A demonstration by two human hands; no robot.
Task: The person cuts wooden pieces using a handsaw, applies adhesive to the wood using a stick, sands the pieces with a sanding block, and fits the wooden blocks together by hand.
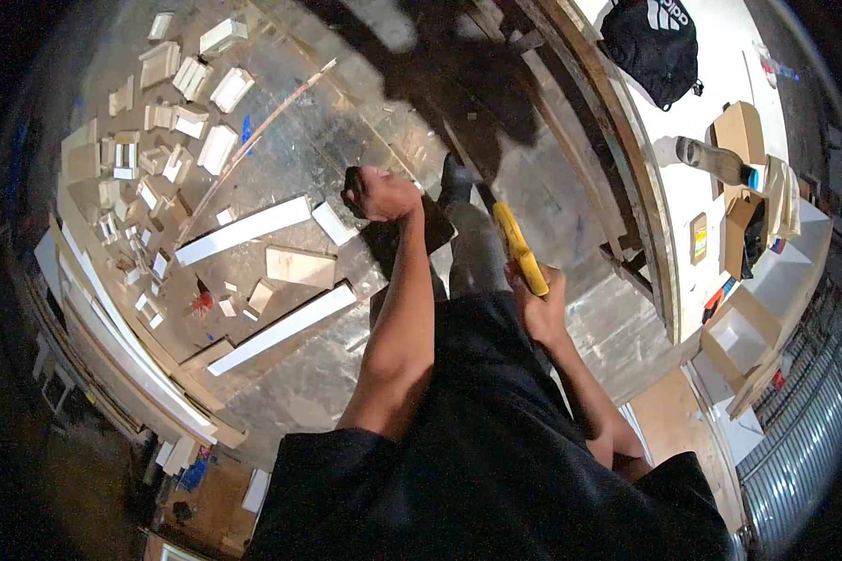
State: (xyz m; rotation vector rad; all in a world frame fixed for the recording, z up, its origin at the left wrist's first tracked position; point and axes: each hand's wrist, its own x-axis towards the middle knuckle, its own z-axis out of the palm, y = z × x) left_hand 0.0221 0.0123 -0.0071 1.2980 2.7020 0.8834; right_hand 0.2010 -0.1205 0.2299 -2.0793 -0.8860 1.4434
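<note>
My left hand (384,194) is closed in front of me, with something dark at its fingers that I cannot make out. Below it lies a dark flat surface (398,245). In my right hand (541,304) is a yellow tool (519,245), gripped at its lower end and pointing up and slightly left. Left of my left hand, a small white-faced block (332,224) and a long white-faced strip (245,231) rest on the floor. A pale wooden block (301,267) lies between that strip and a second long strip (285,329).
Many small moulding pieces (192,78) are scattered on the floor at the left. A thin wooden stick (253,140) lies beside them. At the right, a white-topped table (641,140) bears a black bag (653,47), a bottle (714,159) and open cardboard boxes (741,327).
</note>
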